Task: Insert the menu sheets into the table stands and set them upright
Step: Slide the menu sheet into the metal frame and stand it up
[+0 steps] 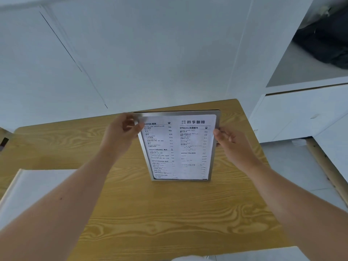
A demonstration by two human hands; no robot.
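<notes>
A silver-framed table stand (213, 162) stands upright on the wooden table (169, 213), facing me. A printed menu sheet (178, 147) with black text sits inside the frame and fills it. My left hand (122, 132) grips the stand's upper left corner, thumb on the front. My right hand (231, 142) holds the stand's right edge near the top, fingers pinching the frame. The stand's bottom edge rests on the table.
A white flat sheet or tray (33, 189) lies at the table's left front. A white wall runs behind the table. White cabinets (301, 113) stand to the right, with a dark bag (327, 40) on a shelf. A dark object (3, 142) sits at the far left edge.
</notes>
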